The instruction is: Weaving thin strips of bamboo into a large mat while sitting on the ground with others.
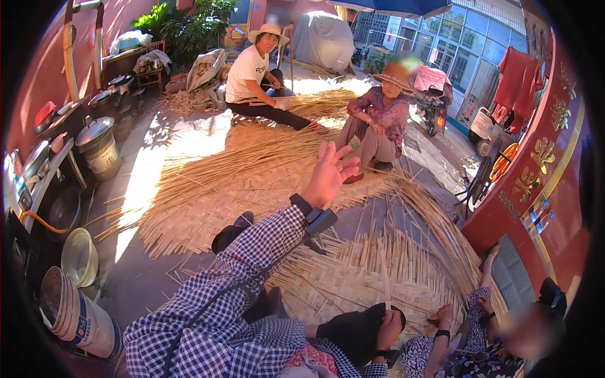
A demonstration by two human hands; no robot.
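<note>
My left hand [328, 176] is raised and stretched forward, its fingers spread and nothing in them. Its arm wears a checked sleeve, with a dark strap and a small device at the wrist. Low in the view, my right hand [389, 327] is closed round the lower end of a flat reed strip [384, 271] that points away from me. Beyond that hand lies a woven reed mat [315, 286] with loose strip ends sticking out along its far edge. A larger woven mat [183, 223] spreads farther off, partly covered by long loose reeds [252, 165].
A person in a straw hat [252, 79] sits on the far mat; another [381, 116] sits nearer, right of centre. A third person [441, 327] works close on my right. Buckets [82, 321] and a lidded pot [96, 132] line the left. A red gate [504, 214] stands right.
</note>
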